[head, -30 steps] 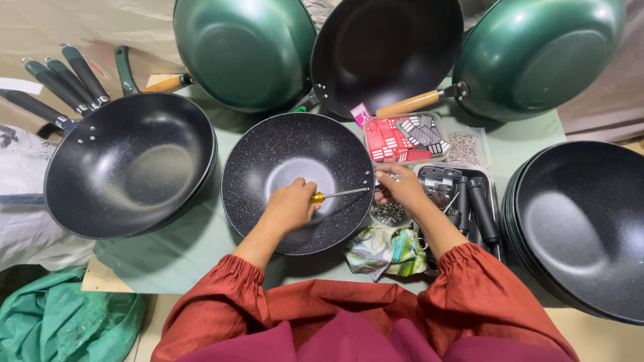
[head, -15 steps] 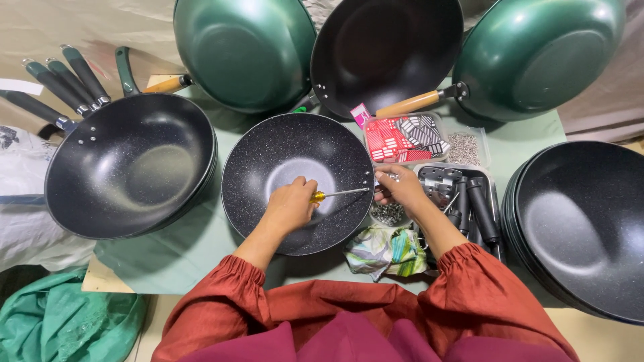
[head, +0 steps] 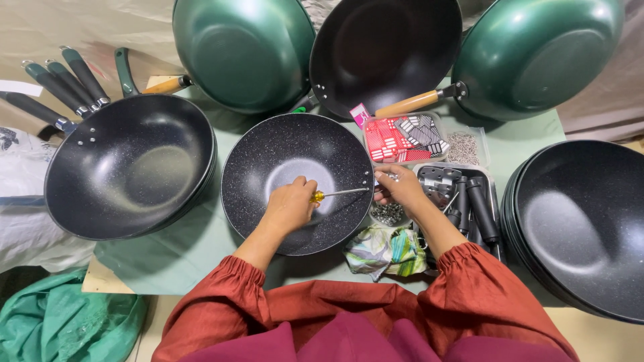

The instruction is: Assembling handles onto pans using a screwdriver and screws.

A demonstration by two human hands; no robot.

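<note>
Gripping a screwdriver (head: 333, 194) inside the speckled pan (head: 268, 157), left hand (head: 290, 206).

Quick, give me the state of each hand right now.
Left hand: closed on the screwdriver inside the speckled pan.
Right hand: fingers at the pan's rim; what it holds cannot be told.

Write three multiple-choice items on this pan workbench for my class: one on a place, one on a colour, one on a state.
1. Where is the screwdriver tip?
A at the speckled pan's right wall
B on the floor
C in the tray

2. What colour is the screwdriver handle?
A blue
B yellow
C white

3. What is the right hand doing?
A resting flat
B waving
C pinching at the pan's rim

Key: 1 A, the shaft ends at that wall; 2 B, yellow shows past the left hand; 3 C, its fingers meet outside the rim.
</note>
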